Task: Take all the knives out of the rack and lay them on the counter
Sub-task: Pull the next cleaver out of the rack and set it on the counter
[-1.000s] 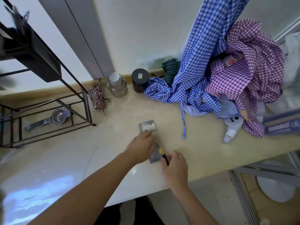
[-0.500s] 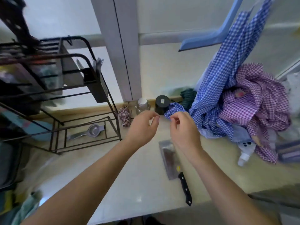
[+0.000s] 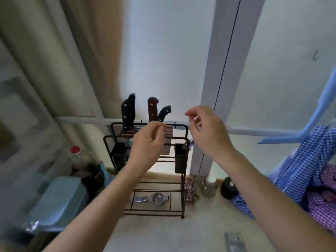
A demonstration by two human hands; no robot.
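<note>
left hand [image 3: 147, 142]: raised before the rack [image 3: 179, 153], fingers loosely curled, empty | right hand [image 3: 207, 131]: raised beside it, half-open, empty | knives [image 3: 128, 113]: four handles upright in rack top; one blade [image 3: 233, 241] flat on counter [image 3: 181, 233] | room: white wall, checked cloths right

Soft, even daylight; wall [image 3: 160, 51] brightest toward 12 o'clock. Motion blur and wide-angle bending heaviest at 9 o'clock.

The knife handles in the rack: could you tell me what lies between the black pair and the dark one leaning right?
A brown-handled knife stands between them, seen in the head view.
</note>
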